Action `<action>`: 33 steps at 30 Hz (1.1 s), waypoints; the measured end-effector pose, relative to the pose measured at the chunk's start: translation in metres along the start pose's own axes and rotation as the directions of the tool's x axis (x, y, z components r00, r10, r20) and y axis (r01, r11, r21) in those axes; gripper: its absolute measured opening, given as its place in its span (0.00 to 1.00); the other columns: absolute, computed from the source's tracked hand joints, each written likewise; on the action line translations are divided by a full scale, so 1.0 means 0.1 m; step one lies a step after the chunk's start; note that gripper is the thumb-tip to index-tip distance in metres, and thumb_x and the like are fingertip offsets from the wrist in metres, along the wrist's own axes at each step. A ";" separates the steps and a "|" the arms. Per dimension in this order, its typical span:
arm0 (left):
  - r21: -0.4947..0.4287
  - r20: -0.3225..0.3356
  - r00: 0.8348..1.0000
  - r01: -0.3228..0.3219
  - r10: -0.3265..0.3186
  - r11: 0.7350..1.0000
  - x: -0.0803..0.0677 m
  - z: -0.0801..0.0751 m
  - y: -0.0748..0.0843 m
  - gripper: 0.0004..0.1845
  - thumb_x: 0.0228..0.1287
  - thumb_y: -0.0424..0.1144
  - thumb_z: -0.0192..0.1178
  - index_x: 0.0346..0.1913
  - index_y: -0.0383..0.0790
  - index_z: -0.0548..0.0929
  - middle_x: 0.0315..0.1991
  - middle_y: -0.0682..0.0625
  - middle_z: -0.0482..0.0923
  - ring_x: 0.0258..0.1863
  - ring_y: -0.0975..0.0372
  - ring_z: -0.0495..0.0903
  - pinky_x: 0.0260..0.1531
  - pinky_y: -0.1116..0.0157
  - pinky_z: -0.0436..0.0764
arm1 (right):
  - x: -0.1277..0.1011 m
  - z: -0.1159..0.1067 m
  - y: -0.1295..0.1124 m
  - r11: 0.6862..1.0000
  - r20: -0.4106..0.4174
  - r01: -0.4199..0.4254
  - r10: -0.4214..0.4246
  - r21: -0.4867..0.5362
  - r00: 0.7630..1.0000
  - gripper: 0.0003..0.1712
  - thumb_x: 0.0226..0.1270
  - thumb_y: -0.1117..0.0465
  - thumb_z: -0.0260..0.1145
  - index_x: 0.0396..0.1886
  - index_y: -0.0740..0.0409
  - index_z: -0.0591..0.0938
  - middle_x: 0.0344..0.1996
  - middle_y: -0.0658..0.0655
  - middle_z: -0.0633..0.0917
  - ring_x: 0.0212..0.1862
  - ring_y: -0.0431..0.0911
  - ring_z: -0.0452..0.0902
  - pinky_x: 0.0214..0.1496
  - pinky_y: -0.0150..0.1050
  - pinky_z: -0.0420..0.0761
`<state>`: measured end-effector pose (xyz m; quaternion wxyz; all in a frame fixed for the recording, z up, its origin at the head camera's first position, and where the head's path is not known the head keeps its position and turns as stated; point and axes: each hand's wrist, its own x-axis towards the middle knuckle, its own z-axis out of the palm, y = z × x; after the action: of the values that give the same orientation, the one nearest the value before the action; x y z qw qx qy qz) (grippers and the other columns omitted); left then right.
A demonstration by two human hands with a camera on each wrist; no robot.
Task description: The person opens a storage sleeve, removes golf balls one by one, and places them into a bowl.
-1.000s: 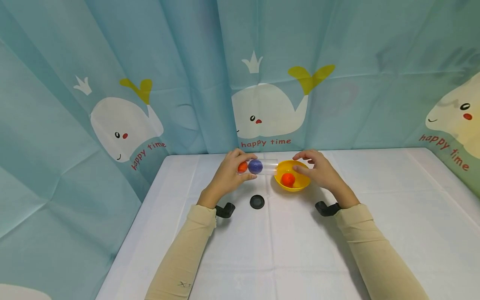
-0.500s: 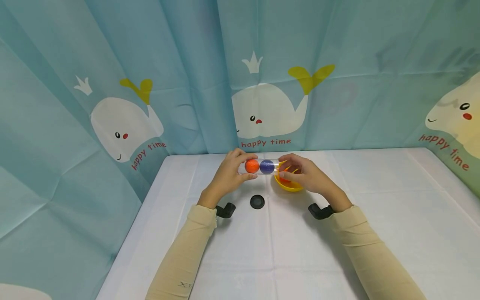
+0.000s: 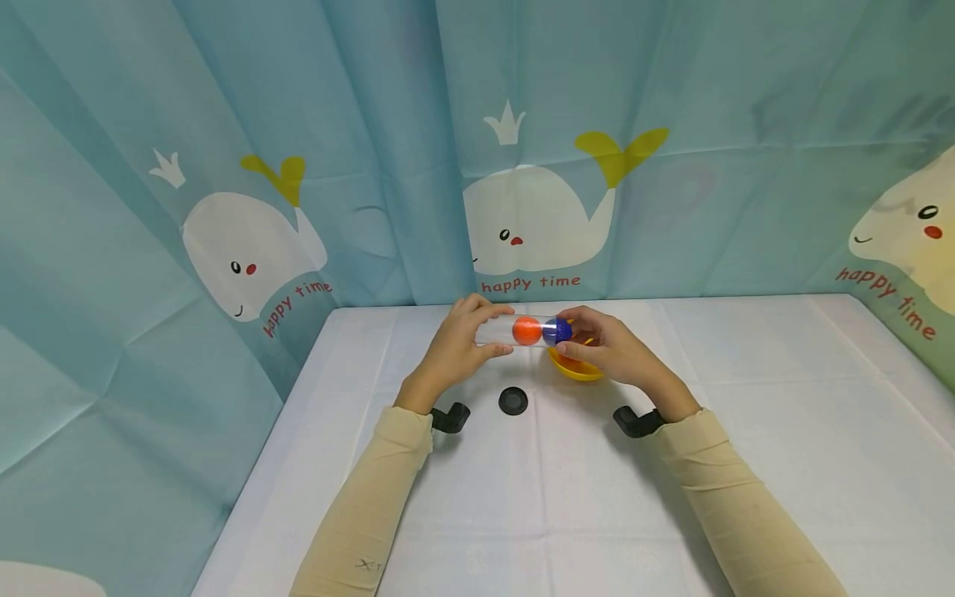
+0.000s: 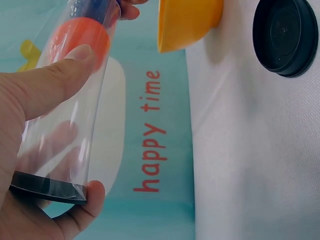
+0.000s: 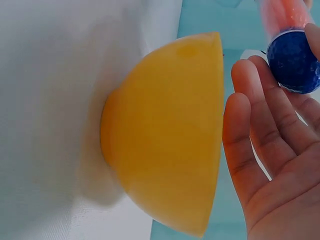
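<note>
My left hand (image 3: 458, 344) holds a clear plastic tube (image 4: 65, 142) level above the table, thumb on one side and fingers on the other. A black base closes the tube's left end. Inside, an orange ball (image 3: 526, 331) lies behind a blue ball (image 5: 294, 61), which sticks out of the open right end. My right hand (image 3: 608, 344) is at that end, thumb and fingers around the blue ball. Just below the right hand stands a yellow bowl (image 5: 165, 135); in the head view the hand partly covers it and the orange ball in it.
On the white table (image 3: 477, 497), nearer to me than the tube, lies a round black lid (image 3: 513, 401). A light blue curtain (image 3: 388, 166) with whale prints hangs along the table's back edge and left side.
My right hand has moved left from over the bowl to the tube's mouth. Both balls in the tube have slid right, and the blue one has come partly out. My left hand stays put.
</note>
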<state>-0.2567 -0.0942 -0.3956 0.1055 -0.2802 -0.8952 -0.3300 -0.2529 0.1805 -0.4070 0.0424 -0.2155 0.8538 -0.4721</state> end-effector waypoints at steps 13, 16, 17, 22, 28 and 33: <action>0.023 0.006 1.000 0.012 -0.012 1.000 -0.01 -0.02 -0.01 0.29 0.59 0.46 0.75 0.64 0.49 0.82 0.50 0.51 0.75 0.52 0.55 0.72 0.52 0.56 0.75 | 0.00 -0.03 0.05 1.000 0.002 0.001 -0.001 0.028 1.000 0.24 0.71 0.56 0.70 0.62 0.59 0.78 0.47 0.60 0.87 0.47 0.52 0.81 0.51 0.33 0.81; 0.018 0.006 1.000 0.013 -0.013 1.000 0.00 -0.03 -0.01 0.29 0.59 0.46 0.75 0.64 0.49 0.82 0.50 0.50 0.75 0.52 0.53 0.72 0.53 0.56 0.76 | -0.01 -0.03 0.04 1.000 -0.001 -0.001 0.001 0.029 1.000 0.24 0.71 0.57 0.70 0.62 0.59 0.78 0.48 0.61 0.87 0.48 0.52 0.82 0.50 0.33 0.82; 0.015 0.005 1.000 0.012 -0.013 1.000 0.00 -0.03 -0.01 0.28 0.59 0.46 0.75 0.63 0.49 0.82 0.50 0.50 0.76 0.53 0.53 0.73 0.53 0.56 0.76 | -0.01 -0.04 0.04 1.000 -0.002 -0.002 0.002 0.028 1.000 0.24 0.71 0.57 0.70 0.62 0.59 0.77 0.49 0.61 0.87 0.48 0.52 0.82 0.50 0.32 0.82; -0.003 0.002 1.000 0.015 -0.015 1.000 0.00 -0.03 -0.02 0.28 0.59 0.45 0.75 0.63 0.48 0.82 0.49 0.50 0.75 0.54 0.47 0.74 0.52 0.55 0.75 | -0.01 -0.04 0.05 1.000 -0.008 -0.014 0.015 0.022 1.000 0.24 0.70 0.57 0.71 0.62 0.59 0.77 0.49 0.61 0.87 0.48 0.53 0.82 0.49 0.31 0.82; -0.010 0.000 1.000 0.021 -0.021 1.000 0.00 -0.02 -0.04 0.28 0.59 0.44 0.75 0.63 0.48 0.82 0.49 0.51 0.75 0.54 0.48 0.74 0.53 0.55 0.75 | -0.01 -0.05 0.06 1.000 -0.005 -0.024 0.025 0.014 1.000 0.26 0.70 0.57 0.71 0.64 0.60 0.76 0.51 0.62 0.87 0.50 0.53 0.82 0.52 0.34 0.82; -0.009 -0.004 1.000 0.024 -0.024 1.000 0.00 -0.01 -0.05 0.28 0.59 0.44 0.76 0.63 0.47 0.82 0.49 0.51 0.75 0.53 0.52 0.73 0.53 0.56 0.75 | -0.01 -0.07 0.08 1.000 -0.010 -0.026 0.026 0.001 1.000 0.26 0.70 0.58 0.71 0.64 0.60 0.76 0.52 0.62 0.86 0.52 0.53 0.82 0.56 0.38 0.82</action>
<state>-0.2601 -0.0983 -0.3973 0.1020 -0.2694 -0.8969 -0.3357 -0.2565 0.1903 -0.4094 0.0444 -0.2019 0.8565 -0.4729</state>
